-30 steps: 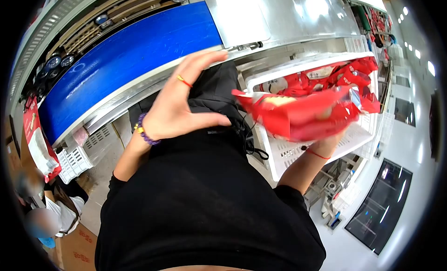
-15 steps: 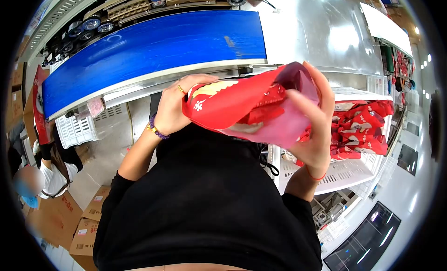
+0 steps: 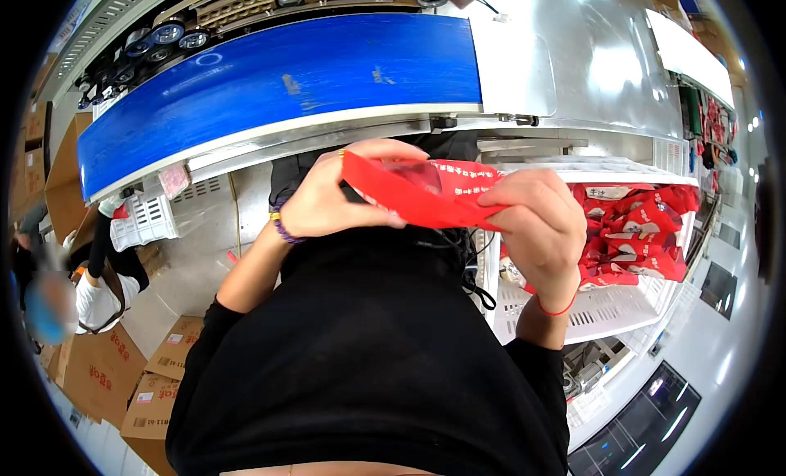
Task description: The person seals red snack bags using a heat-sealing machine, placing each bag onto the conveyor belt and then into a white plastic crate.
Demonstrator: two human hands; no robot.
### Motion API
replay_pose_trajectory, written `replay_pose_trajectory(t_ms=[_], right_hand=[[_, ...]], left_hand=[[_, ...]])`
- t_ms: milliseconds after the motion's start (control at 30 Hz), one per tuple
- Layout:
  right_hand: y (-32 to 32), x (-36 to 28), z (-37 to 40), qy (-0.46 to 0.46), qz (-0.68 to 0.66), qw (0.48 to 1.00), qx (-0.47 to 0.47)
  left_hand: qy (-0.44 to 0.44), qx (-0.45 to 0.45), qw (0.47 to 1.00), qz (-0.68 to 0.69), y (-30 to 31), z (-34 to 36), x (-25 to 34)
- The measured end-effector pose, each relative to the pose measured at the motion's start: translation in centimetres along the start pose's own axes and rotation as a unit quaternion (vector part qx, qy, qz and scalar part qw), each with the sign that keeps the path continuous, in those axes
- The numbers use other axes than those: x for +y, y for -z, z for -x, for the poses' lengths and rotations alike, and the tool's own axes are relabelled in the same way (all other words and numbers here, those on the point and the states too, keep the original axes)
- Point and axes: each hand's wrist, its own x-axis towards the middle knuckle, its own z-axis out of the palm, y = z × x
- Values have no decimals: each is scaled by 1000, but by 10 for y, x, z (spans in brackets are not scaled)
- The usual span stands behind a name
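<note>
A red printed packaging bag (image 3: 413, 189) with white lettering is held out in front of my body, its upper edge tipped toward the camera and its mouth parted. My left hand (image 3: 332, 198) grips the left end, thumb along the near side and fingers round the far side. At the right end, my right hand (image 3: 540, 218) pinches the bag's edge between thumb and curled fingers. What lies inside the bag cannot be made out. Beside my right hand, a white plastic crate (image 3: 610, 312) holds several small red packets (image 3: 634, 230).
Ahead runs a blue conveyor belt (image 3: 286, 83), with a steel table (image 3: 606, 75) to its right. Cardboard boxes (image 3: 102, 374) stand at the lower left, near a person in a white top (image 3: 102, 304). A white basket (image 3: 143, 222) sits beneath the conveyor's left part.
My right hand has come out of the bag's mouth and now pinches its right edge. The bag has tipped and flattened, and both hands sit slightly lower. The person at left has shifted.
</note>
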Motion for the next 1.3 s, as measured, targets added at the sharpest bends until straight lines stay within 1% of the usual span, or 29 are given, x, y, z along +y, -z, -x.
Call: replay_pose_trajectory(t_ms=[67,100,167,200,233,300,333,367,433,467,500,533,567,600,633,667,700,733,767,800,833,900,933,1000,1067,1167,1233,1267,1300], right_hand=[[-2,0,5,3,-19,1000,17],[-5,5,12,1,-19,1000,17],[-11,15,23,-111,-157,970,150],[-23,8,18,-153,-299,902,273],[-19,4,13,-210,-344,872,278],[-31,26,32,-266,-320,901,122],[-37,25,39,-288,-371,882,39],[-46,26,41,-251,-368,893,64],[-47,21,38,-244,-323,910,92],[-54,28,43,-242,-328,909,90],[-67,40,52,-273,-419,851,163],[-74,47,57,-299,-501,778,232],[-74,48,55,-297,-504,778,230],[-74,48,51,-285,-424,834,209],[-75,48,48,-270,-341,881,185],[-76,49,43,-252,-316,891,206],[-75,51,40,-248,-319,892,202],[-73,52,37,-290,-316,868,250],[-69,53,34,-331,-312,840,296],[-60,54,25,-387,-242,849,266],[-55,59,21,-403,-293,818,289],[-47,78,22,-383,-349,796,313],[-37,86,23,-408,-339,800,282],[-29,107,20,-387,-403,768,313],[-22,124,16,-370,-434,754,326],[-25,154,18,-389,-435,741,333],[-28,170,21,-386,-413,756,330],[-26,177,22,-394,-361,786,310],[-26,185,24,-400,-307,813,289]], left_hand=[[8,67,998,-2,-9,2,-15],[9,65,998,-2,-12,1,-16],[-26,111,990,-85,-16,-6,-9],[-32,121,987,-98,-17,-9,-4],[-31,122,987,-97,-19,-11,-2],[-68,162,979,-107,-23,-17,1],[-47,156,983,-87,-25,-19,11],[-45,157,983,-88,-25,-24,15],[44,148,987,49,-24,-30,20],[71,180,960,202,-28,-35,22],[73,183,960,198,-26,-34,19],[84,159,979,95,-25,-32,12],[93,133,987,-9,-24,-32,3],[64,172,976,-119,-27,-32,-7],[63,176,975,-120,-29,-32,-11],[47,201,966,-156,-31,-33,-12],[32,227,954,-192,-33,-37,-10],[98,233,956,-147,-32,-41,-5],[110,241,964,6,-31,-52,-3],[115,218,966,80,-26,-61,3],[118,195,962,153,-20,-69,10],[103,179,966,154,-17,-81,16],[112,175,967,145,-17,-89,17],[138,179,965,130,-16,-105,22],[101,203,973,43,-12,-124,2],[83,218,971,62,-12,-142,-10],[119,224,967,9,-15,-149,-12],[121,237,960,-81,-14,-154,-18],[119,242,960,-80,-13,-161,-24]])
